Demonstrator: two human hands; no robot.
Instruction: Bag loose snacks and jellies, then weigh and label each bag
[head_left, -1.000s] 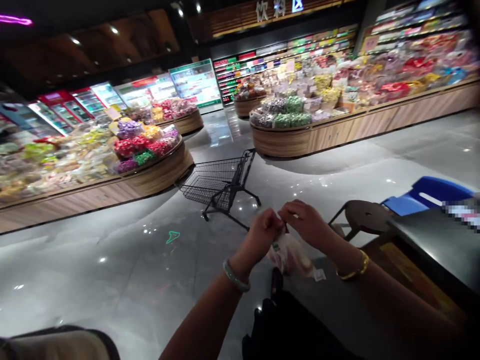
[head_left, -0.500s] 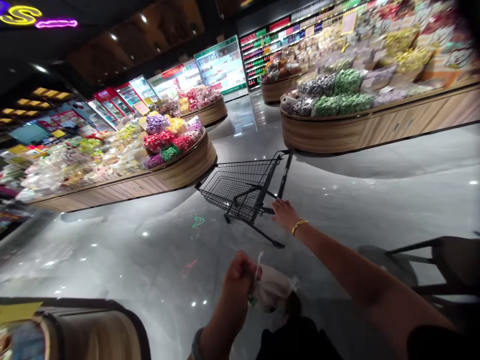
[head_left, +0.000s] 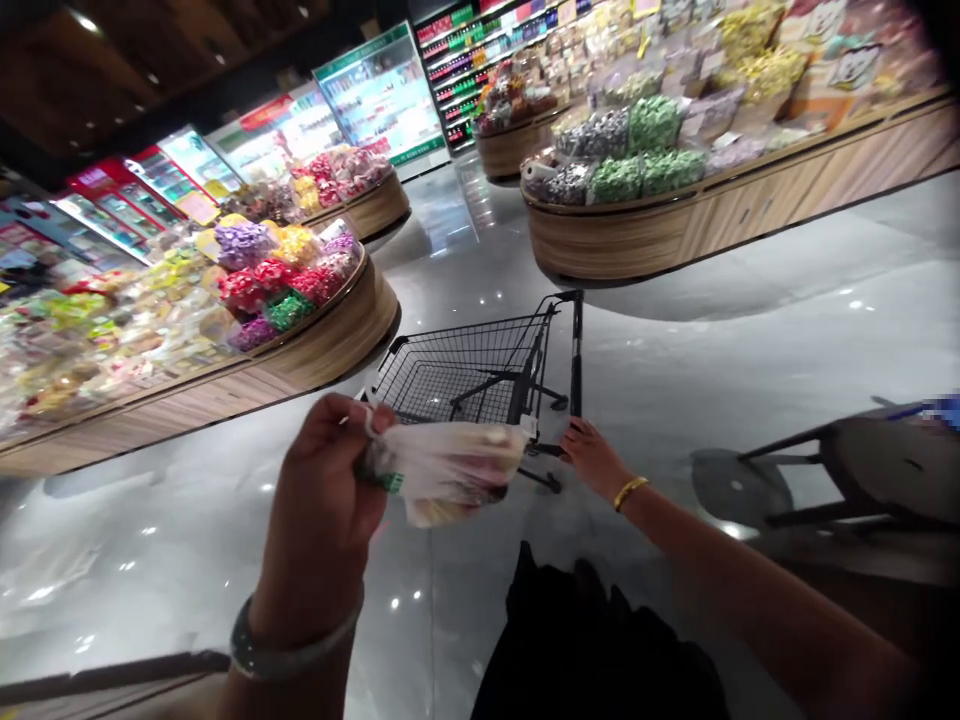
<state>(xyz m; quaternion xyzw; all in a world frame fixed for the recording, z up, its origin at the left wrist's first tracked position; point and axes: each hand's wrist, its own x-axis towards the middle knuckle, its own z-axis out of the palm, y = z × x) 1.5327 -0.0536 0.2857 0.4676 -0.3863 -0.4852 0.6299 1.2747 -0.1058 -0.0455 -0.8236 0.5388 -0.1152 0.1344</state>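
Observation:
My left hand (head_left: 326, 480) is closed on the twisted neck of a thin white plastic bag (head_left: 450, 465). The bag swings out to the right, with pale and reddish contents showing dimly through it and a white label at its far end. Behind the bag stands an empty black wire shopping cart (head_left: 465, 375), its front partly covered by my left hand. My right hand (head_left: 592, 455), with a gold bracelet on the wrist, has its fingers curled over the near end of the cart's handle (head_left: 577, 360).
A wooden display counter (head_left: 330, 350) heaped with wrapped sweets stands close beyond the cart's front. Another curved counter (head_left: 600, 240) lies behind the handle. A dark stool (head_left: 885, 470) is at right. Glass-door fridges (head_left: 382, 100) line the back.
Both hands were together at the bag's neck. My right hand has let go and moved to the cart handle. My left hand has raised the bag toward the cart.

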